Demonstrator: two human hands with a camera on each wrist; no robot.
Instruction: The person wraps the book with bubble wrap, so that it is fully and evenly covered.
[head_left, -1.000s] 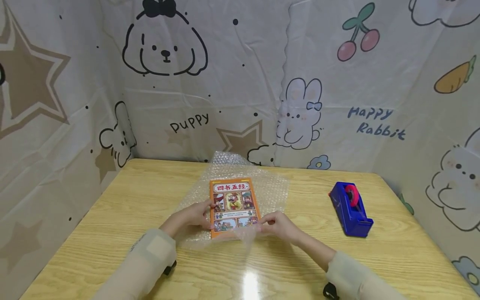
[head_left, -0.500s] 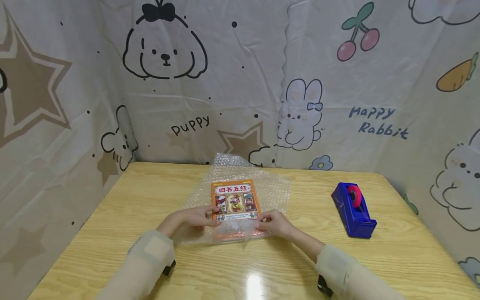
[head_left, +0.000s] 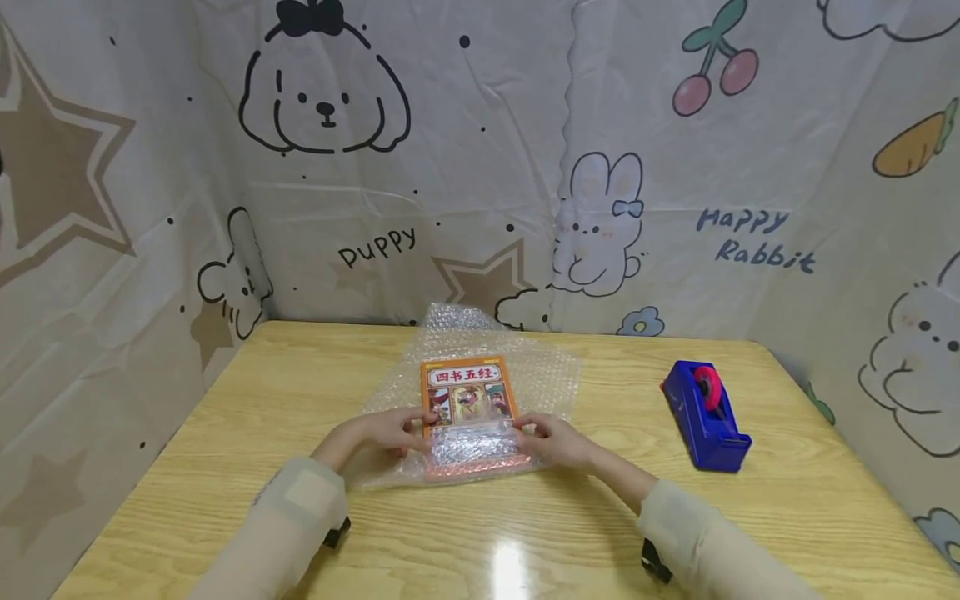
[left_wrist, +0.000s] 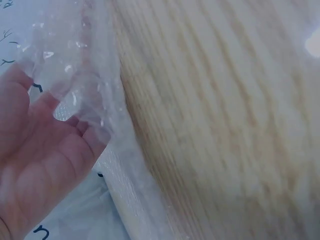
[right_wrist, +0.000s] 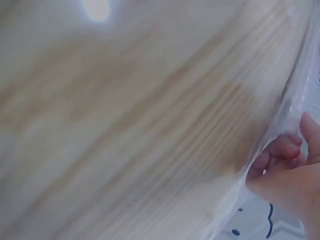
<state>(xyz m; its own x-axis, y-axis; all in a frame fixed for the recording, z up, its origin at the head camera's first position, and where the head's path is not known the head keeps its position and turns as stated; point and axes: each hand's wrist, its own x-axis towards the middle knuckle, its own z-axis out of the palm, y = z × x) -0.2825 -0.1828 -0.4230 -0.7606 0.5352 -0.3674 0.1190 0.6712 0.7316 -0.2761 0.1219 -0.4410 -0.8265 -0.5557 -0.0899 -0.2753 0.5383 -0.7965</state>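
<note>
1. Book (head_left: 465,377) lies on bubble wrap (head_left: 549,375) atop the table (head_left: 405,550), lower cover blurred beneath a fold (head_left: 480,446).
2. Left hand (head_left: 381,430) and right hand (head_left: 558,441), fingers part-curled, touch its sides; any grip is unclear.

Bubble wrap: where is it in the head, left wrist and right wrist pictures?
Head: bubble wrap just below centre, beneath the orange book and over its lower part.
Left wrist: bubble wrap down the left side, at the left hand.
Right wrist: bubble wrap along the right side, at the right hand.
Shared landmark: bright glare on the wood-grain table.
</note>
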